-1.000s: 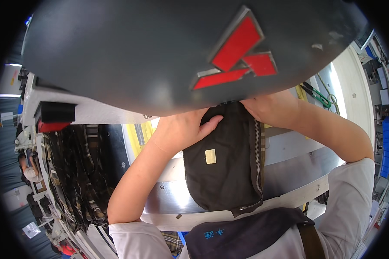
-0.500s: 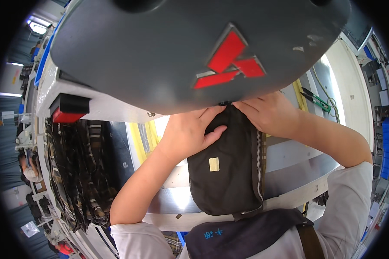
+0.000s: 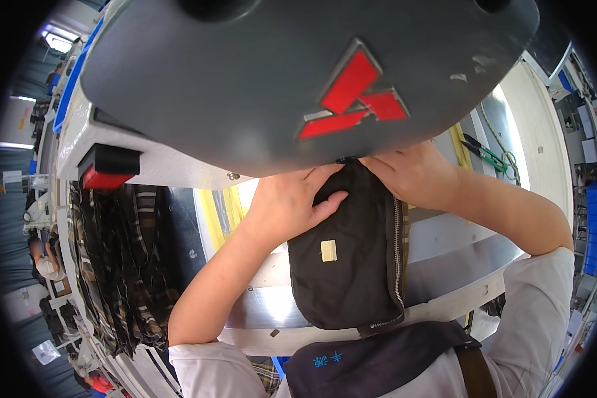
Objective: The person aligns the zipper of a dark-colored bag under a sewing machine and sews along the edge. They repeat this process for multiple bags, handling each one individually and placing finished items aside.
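Before me is a grey sewing machine head (image 3: 232, 79) with a red three-part emblem. Beneath its lower edge lies a dark fabric piece (image 3: 338, 278), with a pale yellow patch and a metal zip along its right side, reaching down over the table edge. My left hand (image 3: 285, 202) rests on its upper left, fingers extended toward the machine and thumb apart. My right hand (image 3: 418, 176) has bent fingers closed on its upper right, beside the zip. The machine hides the fingertips' exact contact.
Bundled plaid cloth (image 3: 116, 265) lies left. Green-handled scissors (image 3: 487, 152) and a cord lie right, beside yellow tape strips (image 3: 461, 136). A co-worker (image 3: 46, 262) is at far left. Blue bins (image 3: 592, 225) stand at far right. The white table edge (image 3: 249, 339) crosses below.
Since a second ago, the view has shifted, putting the machine and fabric slightly lower in the picture. My right hand's fingers have come leftward along the machine's edge. The last half second shows little movement.
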Tool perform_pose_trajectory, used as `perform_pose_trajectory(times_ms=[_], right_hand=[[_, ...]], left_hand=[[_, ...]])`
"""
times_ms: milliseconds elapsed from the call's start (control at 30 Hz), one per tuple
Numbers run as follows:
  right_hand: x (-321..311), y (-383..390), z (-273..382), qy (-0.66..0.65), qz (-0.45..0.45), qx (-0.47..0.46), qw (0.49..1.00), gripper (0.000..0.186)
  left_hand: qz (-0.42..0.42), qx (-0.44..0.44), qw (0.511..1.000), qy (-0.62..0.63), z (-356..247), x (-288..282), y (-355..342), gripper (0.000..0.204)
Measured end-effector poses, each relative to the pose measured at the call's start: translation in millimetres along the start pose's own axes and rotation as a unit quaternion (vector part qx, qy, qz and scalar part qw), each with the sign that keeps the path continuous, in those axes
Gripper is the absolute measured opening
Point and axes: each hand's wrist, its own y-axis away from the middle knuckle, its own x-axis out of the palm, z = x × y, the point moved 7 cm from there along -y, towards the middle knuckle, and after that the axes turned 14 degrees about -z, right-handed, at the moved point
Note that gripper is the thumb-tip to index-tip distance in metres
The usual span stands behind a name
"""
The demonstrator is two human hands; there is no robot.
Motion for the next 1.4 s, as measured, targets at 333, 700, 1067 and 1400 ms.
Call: perform_pose_trajectory(times_ms=[333,700,1067,1400], right_hand=[[-1,1,2,0.007,0.002,-0.017,1.0,0.036],[8,-3,-12,0.012,0.009,0.004,1.0,0.021],[6,-3,-12,-0.012,-0.005,0.027,1.0,0.022],[2,-6,0,0.022,-0.027,0.09,0.995,0.03]], left_hand=[[-0.003,0.016,1.0,-0.015,-5,-3,-2,0.042],[0.009,-0.002,1.0,-0.021,14,6,-2,0.038],[-0.004,-0.021,1.0,0.0,12,3,-2,0.036],[0.003,-0.004,1.0,-0.001,6,-11,3,0.031]])
